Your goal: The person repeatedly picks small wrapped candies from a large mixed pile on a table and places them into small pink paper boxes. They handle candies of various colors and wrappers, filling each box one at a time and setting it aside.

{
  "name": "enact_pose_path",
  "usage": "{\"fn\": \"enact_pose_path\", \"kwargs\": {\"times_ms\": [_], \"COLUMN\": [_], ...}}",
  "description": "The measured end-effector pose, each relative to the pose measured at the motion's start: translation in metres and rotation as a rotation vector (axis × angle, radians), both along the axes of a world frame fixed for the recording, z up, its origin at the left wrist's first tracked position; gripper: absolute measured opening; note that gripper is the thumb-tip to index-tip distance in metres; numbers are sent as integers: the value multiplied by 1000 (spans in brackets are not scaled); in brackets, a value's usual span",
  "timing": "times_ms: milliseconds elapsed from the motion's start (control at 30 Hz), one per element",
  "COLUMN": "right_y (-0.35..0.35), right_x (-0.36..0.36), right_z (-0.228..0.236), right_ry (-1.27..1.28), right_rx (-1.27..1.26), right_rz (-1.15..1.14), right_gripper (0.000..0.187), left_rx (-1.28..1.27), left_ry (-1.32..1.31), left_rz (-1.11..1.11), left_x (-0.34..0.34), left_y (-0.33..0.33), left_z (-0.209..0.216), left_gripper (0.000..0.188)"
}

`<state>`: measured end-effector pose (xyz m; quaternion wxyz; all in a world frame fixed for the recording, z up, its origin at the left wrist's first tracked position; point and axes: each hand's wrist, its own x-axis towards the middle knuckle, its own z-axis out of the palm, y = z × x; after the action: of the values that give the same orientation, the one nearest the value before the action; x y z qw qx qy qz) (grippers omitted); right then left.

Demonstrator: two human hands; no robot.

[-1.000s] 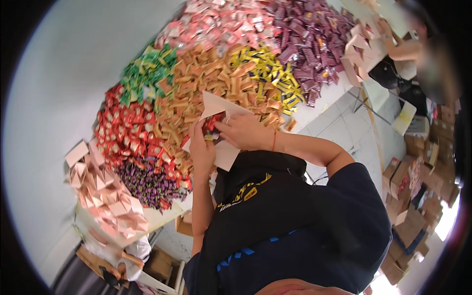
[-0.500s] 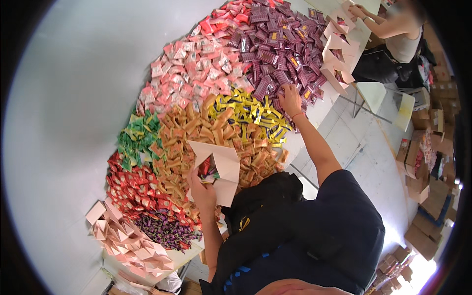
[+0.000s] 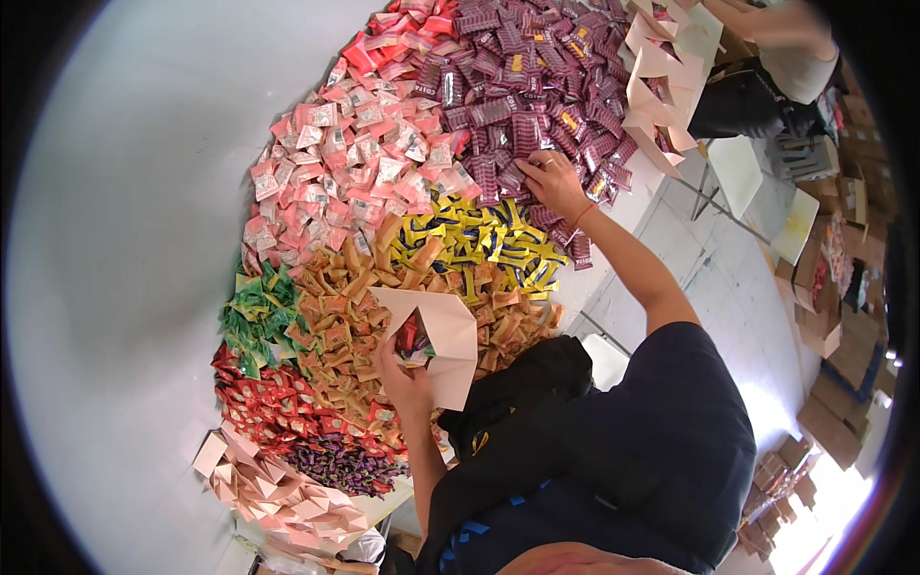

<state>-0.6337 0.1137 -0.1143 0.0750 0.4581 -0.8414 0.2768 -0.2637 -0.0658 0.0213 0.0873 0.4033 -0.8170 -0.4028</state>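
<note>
My left hand (image 3: pixel 406 381) holds a pale pink paper box (image 3: pixel 452 337) by its near-left side. Through the box's opening, a few wrapped sweets (image 3: pixel 412 337) show, one of them red. My right hand (image 3: pixel 558 187) is at the lower edge of a heap of purple striped snack packets (image 3: pixel 517 91). Its bent fingers close on one packet at the heap's surface; the fingertips are partly hidden. Just below that hand lies a pile of yellow-wrapped sweets (image 3: pixel 479 235). Under and around the box spread tan-wrapped sweets (image 3: pixel 335 316).
Pink-and-white packets (image 3: pixel 355 163), green sweets (image 3: pixel 259 316), red sweets (image 3: pixel 264 402) and small dark purple sweets (image 3: pixel 345 465) cover the table. Folded pink boxes (image 3: pixel 287 498) stand near left; more boxes (image 3: pixel 656 96) stand far right. Another person (image 3: pixel 795 67) works beyond them. Cartons (image 3: pixel 843 326) line the right.
My right hand has moved slightly left over the purple packets, its fingers now bent at one. The left hand still holds the box. The whole view has shifted a little.
</note>
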Motion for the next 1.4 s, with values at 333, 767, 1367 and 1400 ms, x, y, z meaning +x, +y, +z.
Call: {"fn": "enact_pose_path", "kwargs": {"times_ms": [333, 767, 1367, 1400], "right_y": [-104, -154, -99, -98], "right_x": [-18, -48, 239, 265], "right_z": [26, 16, 240, 251], "right_ry": [-157, -170, -1598, -1417], "right_rx": [142, 398, 26, 77], "right_rz": [94, 163, 572, 630], "right_gripper": [35, 47, 18, 20], "left_rx": [-41, 2, -226, -218], "left_ry": [-13, 46, -28, 9], "left_rz": [-48, 111, 224, 227], "left_x": [-13, 29, 109, 109], "left_y": [-2, 7, 31, 32], "left_z": [15, 18, 58, 60], "left_gripper": [52, 54, 59, 59]}}
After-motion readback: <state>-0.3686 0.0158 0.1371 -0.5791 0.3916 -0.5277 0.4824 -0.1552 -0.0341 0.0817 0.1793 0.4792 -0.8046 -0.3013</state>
